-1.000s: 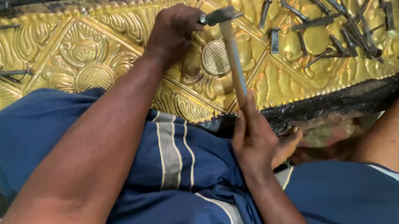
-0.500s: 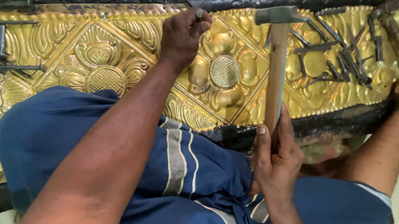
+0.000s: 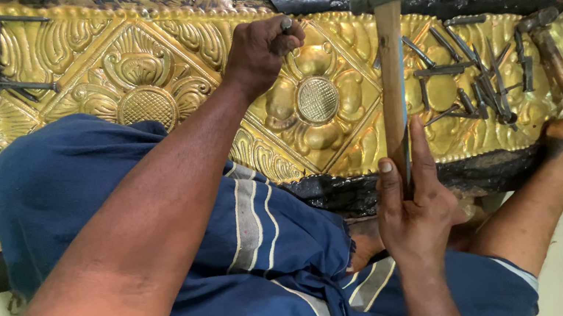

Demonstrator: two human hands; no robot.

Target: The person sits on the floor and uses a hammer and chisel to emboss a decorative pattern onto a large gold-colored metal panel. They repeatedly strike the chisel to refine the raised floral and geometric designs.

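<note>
Left hand (image 3: 259, 51): fingers curled tight round a slim steel punch (image 3: 286, 24), tip on the embossed brass sheet (image 3: 160, 73). Right hand (image 3: 414, 207): fingers wrapped on a wooden-handled hammer (image 3: 392, 63), raised. Loose punches (image 3: 478, 83) beyond its fingertips.

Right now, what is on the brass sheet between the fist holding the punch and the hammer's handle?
In the head view, only an embossed round medallion of the brass sheet lies between the left hand and the hammer; no loose tools.

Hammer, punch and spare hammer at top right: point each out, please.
hammer (image 3: 393, 71), head view, on its wooden handle.
punch (image 3: 286, 25), head view, on its struck top end.
spare hammer (image 3: 561, 70), head view, on its wooden handle.
</note>
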